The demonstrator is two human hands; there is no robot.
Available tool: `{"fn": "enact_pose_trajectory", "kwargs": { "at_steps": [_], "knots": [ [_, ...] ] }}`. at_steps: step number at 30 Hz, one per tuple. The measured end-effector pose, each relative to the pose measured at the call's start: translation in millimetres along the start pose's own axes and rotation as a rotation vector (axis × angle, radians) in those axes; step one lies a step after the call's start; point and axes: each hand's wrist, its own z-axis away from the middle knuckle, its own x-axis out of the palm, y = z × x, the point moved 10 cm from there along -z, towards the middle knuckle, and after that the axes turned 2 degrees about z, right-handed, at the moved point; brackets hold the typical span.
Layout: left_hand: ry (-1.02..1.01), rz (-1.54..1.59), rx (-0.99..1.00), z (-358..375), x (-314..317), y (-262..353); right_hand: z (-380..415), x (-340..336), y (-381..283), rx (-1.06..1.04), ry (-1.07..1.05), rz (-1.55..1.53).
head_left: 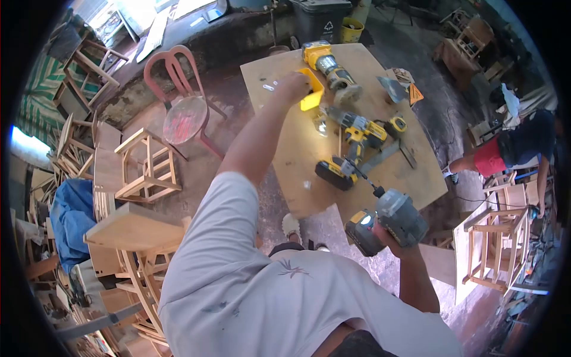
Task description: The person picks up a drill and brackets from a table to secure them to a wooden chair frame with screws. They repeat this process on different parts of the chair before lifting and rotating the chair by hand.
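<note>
Yellow box [313, 102]: on the far part of the table [297, 172], tilted, open side toward the left hand [292, 88].
Left hand: at the box, arm stretched out; the fingertips are hidden by the box and hand, so I cannot tell whether they pinch anything.
Held driver [404, 214]: in the right hand [389, 239], over the near right edge of the table, its bit pointing up and left toward the tools lying there.
Right hand: fingers curled around the handle, partly hidden behind the tool.
Beside the box: a big yellow-and-grey power tool [326, 62] and, nearer the person, a yellow drill [357, 126] lying on its side.
Middle of the table: a black battery [335, 174], a tape measure [396, 125] and a flat metal strip [380, 156].
Far right corner: an orange triangle [415, 93].
Left floor: a red chair [185, 122] and a wooden stool frame [148, 181].
Right side: another person [526, 143] in red shorts bends, one hand on a tool by a wooden frame [492, 253].
Behind: a dark bin [318, 24] and a yellow bucket [352, 31].
</note>
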Motion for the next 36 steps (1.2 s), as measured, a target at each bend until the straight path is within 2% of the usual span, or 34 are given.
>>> {"fn": "enact_pose_trajectory", "kwargs": {
  "at_steps": [1,2,4,8,11,17,23,25,28,32,36],
  "knots": [
    [-0.351,-0.138,0.005,-12,37,-10,-12,5,1,0.052,-0.032,-0.036],
    [-0.356,-0.131,0.002,-21,44,-18,-23,8,-6,0.06,-0.036,-0.034],
    [-0.563,-0.24,-0.02,-30,65,-22,-42,10,-33,0.033,-0.045,0.033],
    [-0.579,-0.276,0.09,-42,93,-24,-58,15,-41,0.115,0.004,-0.04],
    [-0.581,-0.201,0.041,-51,108,-33,-69,11,-45,0.129,0.105,0.006],
    [-0.58,-0.217,0.088,-50,108,-30,-87,28,-49,0.134,0.058,-0.049],
    [-0.597,-0.239,0.128,-47,106,-29,-99,34,-64,0.033,0.07,-0.011],
    [-0.61,-0.245,0.135,-44,106,-30,-105,48,-69,0.071,-0.027,-0.24],
    [-0.603,-0.247,0.145,-40,104,-31,-111,51,-72,0.087,-0.036,-0.347],
    [-0.618,-0.298,0.209,-44,137,-49,-115,50,-70,0.077,-0.026,-0.309],
    [-0.552,-0.213,0.113,-35,107,-38,-115,51,-71,0.051,0.009,-0.206]
  ]
}}
